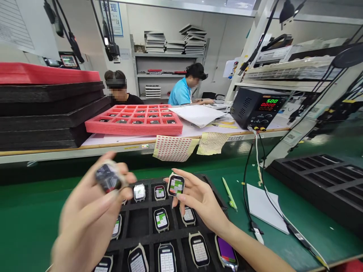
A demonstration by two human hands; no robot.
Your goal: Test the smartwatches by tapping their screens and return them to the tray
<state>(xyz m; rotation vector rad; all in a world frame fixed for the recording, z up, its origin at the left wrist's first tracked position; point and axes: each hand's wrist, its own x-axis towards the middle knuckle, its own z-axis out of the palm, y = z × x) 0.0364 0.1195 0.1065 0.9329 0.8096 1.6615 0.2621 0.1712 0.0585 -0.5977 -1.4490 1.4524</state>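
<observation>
Head view: left hand point(87, 215) raised, fingers pinched round a blurred silver-cased watch module with dark screen point(109, 177), held above the left end of the black foam compartment tray point(147, 204). Right hand point(198, 200) grips a second watch module with lit green-and-white screen point(176, 185) between thumb and fingertips, over the tray's back row. Tray sits on the green belt surface point(28, 211), cells holding more lit watch modules. Green pen point(229, 194) and white paper sheet point(263, 206) lie right of the tray. Red foam tray point(133, 126) on the bench behind.
</observation>
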